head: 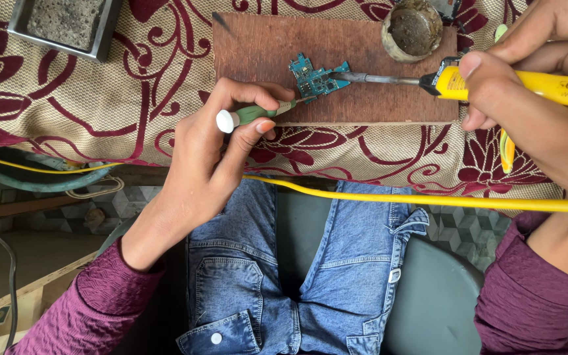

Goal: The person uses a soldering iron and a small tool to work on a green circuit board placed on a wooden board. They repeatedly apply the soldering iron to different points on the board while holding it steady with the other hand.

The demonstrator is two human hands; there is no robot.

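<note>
Left hand (221,141) comes up from the lap with the wrist bent, fingers pinched around a green screwdriver (254,114) with a white cap, its tip pressed on the near edge of the circuit board (317,79). Right hand (527,92) reaches in from the side, wrapped around a yellow soldering iron (494,84) held nearly flat, tip touching the board's right side. The board is small, teal, jagged-edged, lying flat on a brown wood slab (264,46) with a grimy round tin (414,27) at the far corner.

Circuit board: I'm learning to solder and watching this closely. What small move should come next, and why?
Probably keep the left hand pressing the green-handled tool on the circuit board while the right hand eases the soldering iron tip onto it: the tip already meets the board's right edge, and the small board lies loose on the wooden board.
</note>
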